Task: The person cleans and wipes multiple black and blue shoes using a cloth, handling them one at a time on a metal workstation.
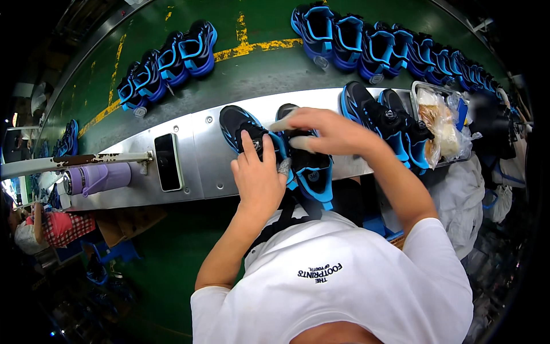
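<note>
I see the left hand closed over the left shoe and the right hand, fingers loosely spread, resting atop the right shoe, both on the metal surface.

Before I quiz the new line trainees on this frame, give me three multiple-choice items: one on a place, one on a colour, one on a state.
1. Where does the phone lie?
A. on the metal ledge
B. on the green belt
C. in the tray

2. What colour is the bottle at the left?
A. red
B. purple
C. yellow

3. What is the left hand doing?
A. hanging free
B. holding the phone
C. pressing on a black-and-blue shoe

Answers: 1 A, it rests flat on the steel strip. 2 B, its body is lilac. 3 C, its fingers lie over the shoe; the right hand is on the neighbouring shoe.
</note>
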{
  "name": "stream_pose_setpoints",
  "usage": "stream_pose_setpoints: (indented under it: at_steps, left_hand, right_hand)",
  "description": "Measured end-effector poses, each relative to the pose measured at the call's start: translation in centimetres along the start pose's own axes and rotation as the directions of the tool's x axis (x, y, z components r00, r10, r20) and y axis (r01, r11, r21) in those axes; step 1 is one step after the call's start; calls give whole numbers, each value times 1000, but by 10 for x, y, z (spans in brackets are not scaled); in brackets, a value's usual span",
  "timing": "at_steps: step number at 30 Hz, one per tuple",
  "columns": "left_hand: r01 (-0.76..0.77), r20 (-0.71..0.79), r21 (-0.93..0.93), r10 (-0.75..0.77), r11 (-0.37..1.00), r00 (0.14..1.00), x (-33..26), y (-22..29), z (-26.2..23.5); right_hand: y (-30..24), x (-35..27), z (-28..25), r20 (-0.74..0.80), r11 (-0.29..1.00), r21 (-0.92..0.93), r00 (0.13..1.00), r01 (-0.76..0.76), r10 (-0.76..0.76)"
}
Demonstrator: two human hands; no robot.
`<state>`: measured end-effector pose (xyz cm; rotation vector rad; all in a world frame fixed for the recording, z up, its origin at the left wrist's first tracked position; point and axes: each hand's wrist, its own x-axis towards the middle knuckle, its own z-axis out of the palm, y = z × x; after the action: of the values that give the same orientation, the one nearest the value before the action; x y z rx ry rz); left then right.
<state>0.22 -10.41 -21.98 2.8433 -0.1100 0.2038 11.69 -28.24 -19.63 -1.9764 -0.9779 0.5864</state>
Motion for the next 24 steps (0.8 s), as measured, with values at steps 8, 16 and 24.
stream_pose_setpoints:
  at_steps: [8, 16, 24]
  left_hand:
    - [5, 2, 11, -5, 1000, 1000, 30, -11, 5]
    - [-81, 106, -70, 89, 994, 990, 29, -30, -1]
    - [-145, 127, -187, 171, 971, 977, 18, -8, -5]
  right_hand:
    - [-6, -54, 33, -205, 952, -305, 978, -33, -32]
    - [-6, -37, 55, -384, 946, -323, 919, -40, -93]
    - [1, -28, 57, -390, 943, -316, 920, -103, -30]
